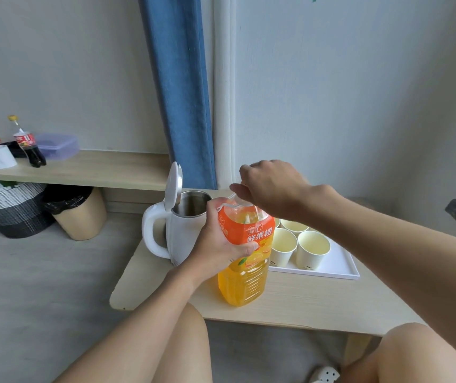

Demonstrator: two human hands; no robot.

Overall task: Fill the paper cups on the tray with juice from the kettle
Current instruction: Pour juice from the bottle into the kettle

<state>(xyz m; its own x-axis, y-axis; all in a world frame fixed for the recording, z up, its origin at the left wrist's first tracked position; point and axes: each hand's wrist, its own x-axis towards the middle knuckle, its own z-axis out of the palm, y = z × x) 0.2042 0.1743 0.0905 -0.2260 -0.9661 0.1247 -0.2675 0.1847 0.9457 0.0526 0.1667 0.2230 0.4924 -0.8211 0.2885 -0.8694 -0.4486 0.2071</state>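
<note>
**While the kettle looks empty, every pour is still ahead**

Left hand (215, 250) wraps the clear plastic bottle of orange juice (244, 277), upright on the pale wooden table (304, 299). Right hand (271, 186) curls over its top; cap hidden, probably being unscrewed. White electric kettle (185, 233) just beside, lid up. White paper cups (313, 248) on the white rectangular tray (340, 268) appear unfilled.

Low table (290, 305): kettle (182, 233) at the left rear, juice bottle (244, 272) upright just right of and before it, with the left hand (215, 250) round its middle and the right hand (271, 186) over its top. Tray (331, 272) sits right of the bottle, paper cups (312, 250) standing close together in it. Behind-left, a shelf (97, 170) carries two soda bottles (28, 145) with a lidded box (58, 146) to their right; below it on the floor, a basket (11, 205), with a bin (77, 214) to its right.
</note>
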